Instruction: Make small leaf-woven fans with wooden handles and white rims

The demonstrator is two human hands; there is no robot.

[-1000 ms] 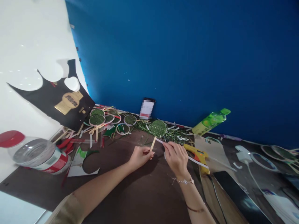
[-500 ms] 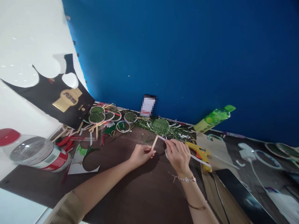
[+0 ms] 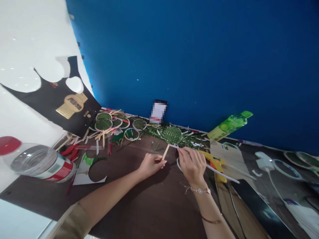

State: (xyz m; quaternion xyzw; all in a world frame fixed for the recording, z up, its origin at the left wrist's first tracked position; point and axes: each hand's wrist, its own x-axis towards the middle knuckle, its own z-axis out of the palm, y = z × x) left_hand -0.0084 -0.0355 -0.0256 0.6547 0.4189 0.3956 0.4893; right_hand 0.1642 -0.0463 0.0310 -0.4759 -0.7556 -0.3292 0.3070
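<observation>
My left hand (image 3: 152, 165) is closed in a pinch on the wooden stick (image 3: 165, 152) of a small round fan. The fan's green woven disc (image 3: 172, 135) stands upright above my fingers. Just right of it, my right hand (image 3: 192, 164) pinches a thin white strip (image 3: 220, 172). One end of this strip meets the lower edge of the disc, while its tail passes behind my right hand toward the right. A yellow glue gun (image 3: 214, 162) lies beside my right hand, and a pale ring shows partly behind that hand.
Several round fans (image 3: 103, 124) and sticks lie at the back left, with green leaf strips (image 3: 193, 141) along the wall. Around them are a green bottle (image 3: 228, 126), a large clear jar (image 3: 42, 164), red scissors (image 3: 71, 151), a paper cutout (image 3: 83, 178) and a dark phone (image 3: 261, 209).
My right hand has shifted slightly right along with the strip, whose tail now reaches over the dark phone's edge. My left hand keeps the fan in nearly the same place.
</observation>
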